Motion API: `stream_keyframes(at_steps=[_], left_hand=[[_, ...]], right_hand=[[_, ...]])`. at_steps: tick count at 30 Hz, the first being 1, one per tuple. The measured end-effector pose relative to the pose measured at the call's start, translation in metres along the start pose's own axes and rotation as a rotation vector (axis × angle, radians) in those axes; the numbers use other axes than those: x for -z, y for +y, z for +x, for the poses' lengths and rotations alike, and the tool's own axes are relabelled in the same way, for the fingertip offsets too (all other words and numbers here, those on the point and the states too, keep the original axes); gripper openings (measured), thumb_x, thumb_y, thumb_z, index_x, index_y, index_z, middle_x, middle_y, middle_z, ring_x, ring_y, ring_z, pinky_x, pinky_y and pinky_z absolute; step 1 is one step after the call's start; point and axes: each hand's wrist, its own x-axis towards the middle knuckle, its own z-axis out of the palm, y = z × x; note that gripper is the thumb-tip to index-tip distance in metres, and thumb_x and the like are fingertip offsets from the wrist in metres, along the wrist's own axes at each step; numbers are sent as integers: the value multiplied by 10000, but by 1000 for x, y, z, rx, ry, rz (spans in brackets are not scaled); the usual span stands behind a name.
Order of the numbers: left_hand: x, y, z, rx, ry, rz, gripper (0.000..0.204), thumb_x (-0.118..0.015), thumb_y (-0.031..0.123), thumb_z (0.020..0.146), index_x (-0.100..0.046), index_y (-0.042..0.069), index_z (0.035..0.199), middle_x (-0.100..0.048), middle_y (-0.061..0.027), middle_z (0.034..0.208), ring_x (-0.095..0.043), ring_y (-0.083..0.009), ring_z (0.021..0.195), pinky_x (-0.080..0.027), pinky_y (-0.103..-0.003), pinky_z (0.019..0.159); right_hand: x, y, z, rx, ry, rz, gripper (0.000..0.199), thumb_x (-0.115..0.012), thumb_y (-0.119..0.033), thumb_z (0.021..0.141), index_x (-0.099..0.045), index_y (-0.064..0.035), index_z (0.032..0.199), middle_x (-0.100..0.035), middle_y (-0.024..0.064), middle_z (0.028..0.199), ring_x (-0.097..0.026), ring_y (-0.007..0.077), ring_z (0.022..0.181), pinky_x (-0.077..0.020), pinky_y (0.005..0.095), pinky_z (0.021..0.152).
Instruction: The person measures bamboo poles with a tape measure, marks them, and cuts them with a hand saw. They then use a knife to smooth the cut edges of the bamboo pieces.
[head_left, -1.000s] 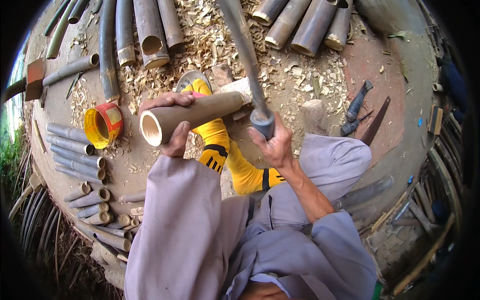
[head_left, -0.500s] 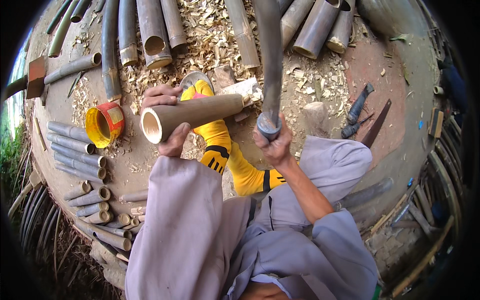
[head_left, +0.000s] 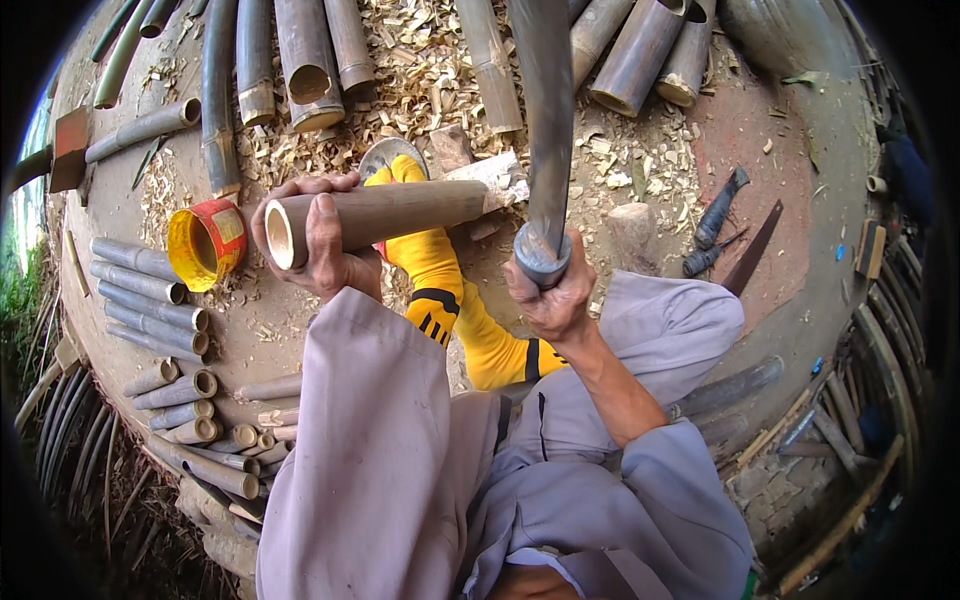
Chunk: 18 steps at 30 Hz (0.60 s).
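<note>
Left hand (head_left: 318, 245) wrapped tight round the near end of a short bamboo tube (head_left: 375, 215), hollow cut end facing left, tube lying roughly level across the picture; far end of the tube rests by a pale wood block (head_left: 487, 172) on the ground; right hand (head_left: 552, 296) just right of the tube, fist clenched on the butt end of a long grey blade-like tool (head_left: 545, 130) that runs up and out of the top edge, crossing close over the tube's far end, cannot tell whether it touches; yellow sock with black marks (head_left: 440, 285) directly under the tube, foot pointing up toward a round metal disc (head_left: 390, 155) just beyond the tube; yellow tin with red label (head_left: 205, 242) left of the tube, lying on its side, open mouth facing left; stack of cut bamboo lengths (head_left: 150, 295) below-left of the tube, beyond the tin; longer bamboo poles (head_left: 300, 60) above the tube along the top, wood shavings (head_left: 420, 70) scattered among them; dark-handled knife (head_left: 718, 210) and flat blade (head_left: 752, 250) well to the right of the tube on bare ground; grey sleeves and trousers fill the area below the tube
</note>
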Motion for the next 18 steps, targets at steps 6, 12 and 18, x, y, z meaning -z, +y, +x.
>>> stream_keyframes(at_steps=[6, 12, 18], left_hand=[[1, -1, 7, -50, -29, -40, 396, -634, 48, 729, -468, 34, 1088, -552, -135, 829, -609, -289, 765, -546, -458, 738], [22, -3, 6, 22, -155, -141, 415, -644, 69, 718, -468, 40, 1092, -551, -142, 837, -588, -276, 766, -512, -481, 798], [16, 1, 16, -17, -309, -104, 428, -692, 98, 706, -472, 23, 1065, -556, -146, 837, -585, -280, 772, -502, -487, 797]], right_hand=[[-21, 81, -12, -474, -299, -135, 447, -675, -327, 840, -504, 34, 1041, -658, 205, 785, -659, 354, 646, -525, 399, 563], [-1, 7, -2, -184, -89, 113, 387, -707, -283, 821, -533, -7, 1029, -662, 145, 789, -681, 247, 717, -529, 361, 589], [-22, 83, -12, -424, -315, -177, 387, -657, -320, 852, -526, 14, 998, -628, 166, 678, -670, 279, 626, -523, 382, 554]])
